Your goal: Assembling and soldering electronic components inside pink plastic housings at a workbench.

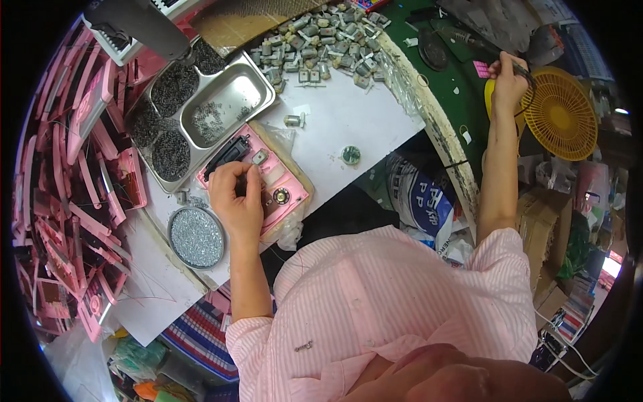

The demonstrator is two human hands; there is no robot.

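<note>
My left hand (238,201) is over an open pink plastic casing (289,191), its fingers curled together. Whatever they pinch, if anything, is hidden. Inside the casing are a black plastic part (228,153), a small grey motor (260,157) and a round metal-centred piece (281,195). Far to the right, my right hand (508,82) is closed with the arm stretched out. A dark cable (533,86) loops beside that hand, and a small pink piece (481,69) shows by its fingertips. What it grips is unclear.
Pink casings (74,201) are heaped at left. A steel tray (264,100) holds small black parts; a round dish (173,251) holds silvery bits. Many small motors (315,47) lie at the back. A yellow basket (569,114) stands right, beyond the bench edge (462,167).
</note>
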